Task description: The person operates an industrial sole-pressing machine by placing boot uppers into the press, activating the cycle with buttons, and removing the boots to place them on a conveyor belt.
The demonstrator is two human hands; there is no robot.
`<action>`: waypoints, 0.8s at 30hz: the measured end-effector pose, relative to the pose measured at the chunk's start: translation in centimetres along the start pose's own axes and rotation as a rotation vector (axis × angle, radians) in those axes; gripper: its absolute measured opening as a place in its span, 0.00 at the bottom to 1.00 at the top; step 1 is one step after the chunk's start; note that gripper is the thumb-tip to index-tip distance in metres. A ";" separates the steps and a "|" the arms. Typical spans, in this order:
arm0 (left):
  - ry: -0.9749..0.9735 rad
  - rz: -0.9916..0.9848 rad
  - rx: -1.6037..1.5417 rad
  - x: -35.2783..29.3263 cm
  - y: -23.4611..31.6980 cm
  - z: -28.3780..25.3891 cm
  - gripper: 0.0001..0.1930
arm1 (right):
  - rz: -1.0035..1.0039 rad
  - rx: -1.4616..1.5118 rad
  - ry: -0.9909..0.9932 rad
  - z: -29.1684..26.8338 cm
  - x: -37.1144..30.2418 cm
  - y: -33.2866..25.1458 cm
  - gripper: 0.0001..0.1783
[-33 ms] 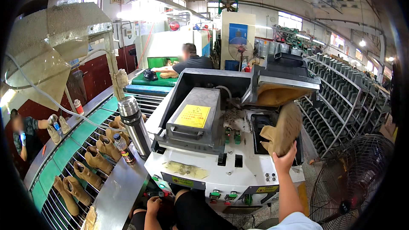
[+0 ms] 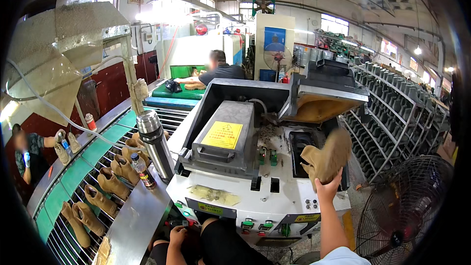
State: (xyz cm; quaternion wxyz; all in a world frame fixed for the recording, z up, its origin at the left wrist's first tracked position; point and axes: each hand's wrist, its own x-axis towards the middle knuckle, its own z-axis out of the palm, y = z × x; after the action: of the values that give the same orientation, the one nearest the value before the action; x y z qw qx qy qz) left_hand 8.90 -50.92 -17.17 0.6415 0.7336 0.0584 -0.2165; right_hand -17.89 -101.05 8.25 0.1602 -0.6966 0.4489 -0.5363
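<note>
My right hand [image 2: 328, 186] grips a tan suede shoe [image 2: 327, 159] by its lower end, above the right station of the white machine [image 2: 289, 196]. The shoe's sole side is turned to the right, its upper end blurred. Just left of the shoe is a dark recessed bed [image 2: 300, 142], partly covered by it. A raised lid [image 2: 324, 107] with a brown pad underneath stands open behind. Low by my knees, my left hand [image 2: 177, 235] is curled closed beside something black and red; whatever it may hold is hidden.
Several tan shoes [image 2: 100, 201] stand on the roller conveyor [image 2: 59, 221] at left. A steel flask [image 2: 154, 140] and a bottle [image 2: 142, 172] stand on the metal ledge. A floor fan [image 2: 405, 211] and a shoe rack [image 2: 387, 118] are at right. Two people work beyond.
My right hand has shifted slightly right with the shoe, whose upper end has swung a little right and down. My left hand stays in place.
</note>
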 end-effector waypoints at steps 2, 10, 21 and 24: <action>-0.024 0.012 0.087 -0.6 -0.1 0.3 0.14 | 0.108 0.150 -0.050 -0.6 -1.5 0.9 0.52; -0.711 0.122 -0.299 -9.7 10.5 5.2 0.27 | 0.174 0.785 -0.682 0.3 -9.4 -5.5 0.42; 0.025 0.642 -1.456 -15.5 2.5 -13.3 0.40 | -1.230 0.821 -1.719 1.7 -25.4 -30.1 0.27; 0.457 0.707 -1.442 -22.5 -3.5 -23.1 0.37 | -1.087 0.782 -1.774 3.6 -26.2 -30.3 0.23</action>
State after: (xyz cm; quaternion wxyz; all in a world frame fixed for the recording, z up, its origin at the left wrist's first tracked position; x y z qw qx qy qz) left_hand -6.96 -23.72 -9.59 0.9564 0.1441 0.0776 0.2420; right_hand -1.53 -64.54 12.43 0.3769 -0.8388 -0.3899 0.0485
